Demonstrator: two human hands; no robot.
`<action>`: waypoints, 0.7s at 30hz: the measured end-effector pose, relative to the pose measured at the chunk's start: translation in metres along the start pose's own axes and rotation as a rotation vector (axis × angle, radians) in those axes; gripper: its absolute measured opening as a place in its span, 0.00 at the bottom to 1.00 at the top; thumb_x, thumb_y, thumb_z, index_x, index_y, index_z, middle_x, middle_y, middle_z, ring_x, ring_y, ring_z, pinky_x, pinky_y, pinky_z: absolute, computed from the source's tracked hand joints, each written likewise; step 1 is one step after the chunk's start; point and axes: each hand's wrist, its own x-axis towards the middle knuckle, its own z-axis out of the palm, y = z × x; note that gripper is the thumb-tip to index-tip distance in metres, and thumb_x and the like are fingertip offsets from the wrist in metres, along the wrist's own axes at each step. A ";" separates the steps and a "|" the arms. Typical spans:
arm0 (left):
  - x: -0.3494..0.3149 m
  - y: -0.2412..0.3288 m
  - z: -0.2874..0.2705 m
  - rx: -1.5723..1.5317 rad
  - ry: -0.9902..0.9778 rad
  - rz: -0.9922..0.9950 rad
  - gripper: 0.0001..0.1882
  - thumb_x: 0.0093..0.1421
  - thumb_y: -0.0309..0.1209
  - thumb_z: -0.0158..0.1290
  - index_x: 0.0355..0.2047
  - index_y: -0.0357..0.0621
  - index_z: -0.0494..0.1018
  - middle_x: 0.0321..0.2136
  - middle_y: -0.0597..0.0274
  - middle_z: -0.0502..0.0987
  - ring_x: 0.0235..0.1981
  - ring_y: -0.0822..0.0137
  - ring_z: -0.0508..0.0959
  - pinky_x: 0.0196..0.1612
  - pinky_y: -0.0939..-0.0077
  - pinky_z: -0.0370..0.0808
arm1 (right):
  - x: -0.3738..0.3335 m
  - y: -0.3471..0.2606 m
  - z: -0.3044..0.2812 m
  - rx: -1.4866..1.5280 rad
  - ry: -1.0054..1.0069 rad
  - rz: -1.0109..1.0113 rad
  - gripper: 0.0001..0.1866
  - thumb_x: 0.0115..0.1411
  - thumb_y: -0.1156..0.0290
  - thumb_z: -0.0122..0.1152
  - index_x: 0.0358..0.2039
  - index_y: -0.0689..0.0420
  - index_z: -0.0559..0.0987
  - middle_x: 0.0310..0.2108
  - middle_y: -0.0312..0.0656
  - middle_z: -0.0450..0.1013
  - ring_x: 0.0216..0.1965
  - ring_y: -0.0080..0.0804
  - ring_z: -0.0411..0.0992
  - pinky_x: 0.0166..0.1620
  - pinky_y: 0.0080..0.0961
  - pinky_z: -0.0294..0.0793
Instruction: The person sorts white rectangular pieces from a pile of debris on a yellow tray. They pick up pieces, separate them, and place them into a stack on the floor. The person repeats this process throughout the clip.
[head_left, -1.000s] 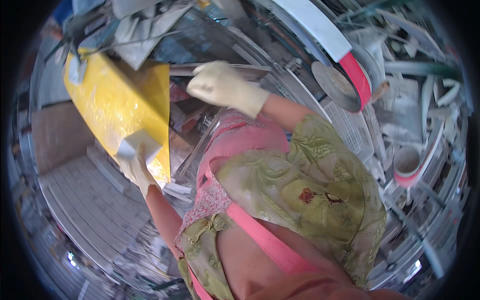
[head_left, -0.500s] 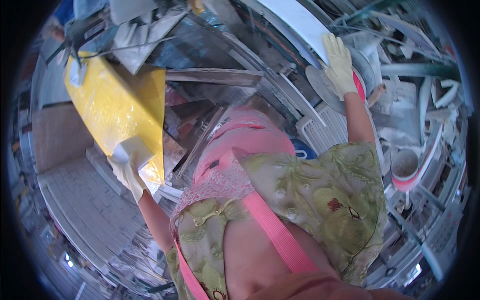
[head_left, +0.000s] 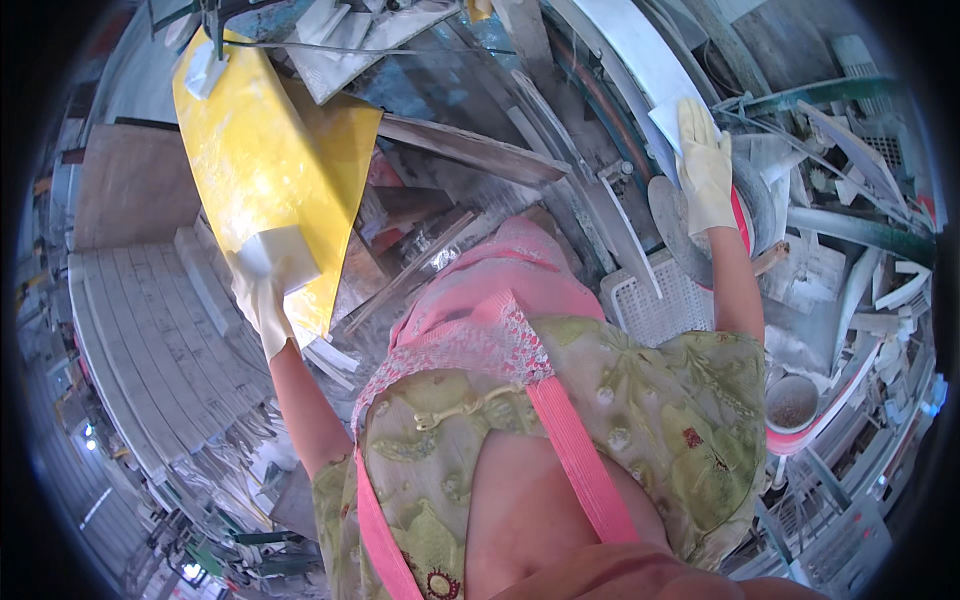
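My left hand (head_left: 263,302), in a pale cream glove, is closed around the near side of a whitish rectangular block (head_left: 272,250). The block rests on a glossy yellow sheet (head_left: 240,165) that drapes over a long raised form. My right hand (head_left: 706,172), gloved the same way, lies with fingers stretched out on the edge of a long white strip (head_left: 632,50). A thin white piece (head_left: 668,128) shows beside its fingertips. Under and behind the right wrist is a round grey disc (head_left: 677,225); my glove covers part of it.
Stacked grey planks (head_left: 150,330) and a brown board (head_left: 135,185) stand at the left. A white perforated basket (head_left: 665,300) sits near my right side. Farther right are a round container (head_left: 792,402) and piled white scraps. A wooden beam (head_left: 475,150) crosses the middle.
The whole view has swung, so the yellow sheet appears farther up and right, and the right-hand things lower. Both hands keep about the same places: left on the block, right on the white strip.
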 end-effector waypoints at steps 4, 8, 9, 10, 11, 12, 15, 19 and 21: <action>0.000 0.001 0.000 -0.069 -0.017 -0.036 0.54 0.47 0.39 0.68 0.72 0.42 0.54 0.63 0.38 0.66 0.63 0.44 0.70 0.65 0.60 0.67 | 0.023 0.005 -0.001 -0.072 -0.008 -0.075 0.47 0.54 0.70 0.68 0.72 0.56 0.55 0.72 0.46 0.56 0.72 0.40 0.55 0.69 0.49 0.57; 0.000 0.006 -0.004 0.029 -0.019 -0.055 0.56 0.46 0.40 0.68 0.73 0.44 0.53 0.63 0.38 0.66 0.63 0.44 0.69 0.65 0.60 0.67 | 0.045 0.012 0.011 -0.085 0.012 -0.153 0.47 0.54 0.69 0.68 0.71 0.64 0.54 0.69 0.49 0.60 0.70 0.42 0.58 0.69 0.46 0.58; 0.000 0.007 -0.005 0.018 -0.024 -0.062 0.56 0.46 0.41 0.68 0.73 0.44 0.53 0.63 0.38 0.66 0.63 0.44 0.69 0.65 0.60 0.67 | 0.048 0.015 0.011 -0.069 0.143 -0.195 0.42 0.55 0.68 0.66 0.69 0.59 0.59 0.66 0.50 0.64 0.65 0.46 0.65 0.63 0.45 0.68; -0.001 0.008 -0.006 -0.004 -0.023 -0.060 0.57 0.45 0.42 0.68 0.73 0.45 0.53 0.63 0.37 0.66 0.63 0.43 0.69 0.65 0.59 0.67 | 0.048 0.016 0.010 0.016 0.129 -0.137 0.39 0.56 0.67 0.65 0.67 0.57 0.60 0.65 0.50 0.66 0.62 0.48 0.68 0.59 0.45 0.71; -0.002 0.008 -0.006 -0.025 -0.028 -0.060 0.57 0.45 0.43 0.69 0.73 0.45 0.52 0.63 0.37 0.66 0.63 0.43 0.69 0.65 0.59 0.67 | 0.049 0.018 0.007 0.085 0.068 -0.076 0.36 0.58 0.66 0.64 0.66 0.55 0.62 0.63 0.51 0.68 0.59 0.49 0.70 0.55 0.45 0.74; -0.003 0.008 -0.007 -0.035 -0.055 -0.075 0.58 0.45 0.43 0.69 0.73 0.45 0.52 0.62 0.37 0.66 0.63 0.43 0.69 0.64 0.58 0.67 | 0.049 0.018 0.003 0.137 -0.039 0.003 0.34 0.59 0.66 0.63 0.64 0.54 0.63 0.61 0.52 0.70 0.57 0.51 0.73 0.52 0.45 0.77; -0.005 0.009 -0.006 -0.023 -0.039 -0.065 0.58 0.44 0.44 0.69 0.73 0.43 0.52 0.62 0.37 0.66 0.63 0.44 0.69 0.64 0.59 0.67 | 0.059 0.017 -0.013 0.152 0.164 -0.067 0.24 0.65 0.60 0.57 0.59 0.52 0.67 0.53 0.51 0.75 0.48 0.52 0.78 0.44 0.44 0.79; -0.003 0.009 -0.005 -0.022 -0.054 -0.086 0.58 0.44 0.43 0.70 0.72 0.43 0.53 0.64 0.38 0.66 0.64 0.45 0.69 0.65 0.58 0.67 | 0.087 0.000 -0.015 0.012 0.195 -0.170 0.23 0.66 0.66 0.51 0.60 0.57 0.67 0.55 0.54 0.74 0.53 0.50 0.75 0.51 0.40 0.78; 0.001 0.006 -0.003 -0.009 -0.032 -0.070 0.58 0.44 0.43 0.70 0.72 0.42 0.53 0.63 0.38 0.66 0.64 0.45 0.69 0.65 0.58 0.67 | 0.098 -0.007 -0.007 -0.127 0.163 -0.299 0.24 0.64 0.72 0.48 0.61 0.62 0.66 0.59 0.55 0.71 0.61 0.47 0.70 0.58 0.37 0.75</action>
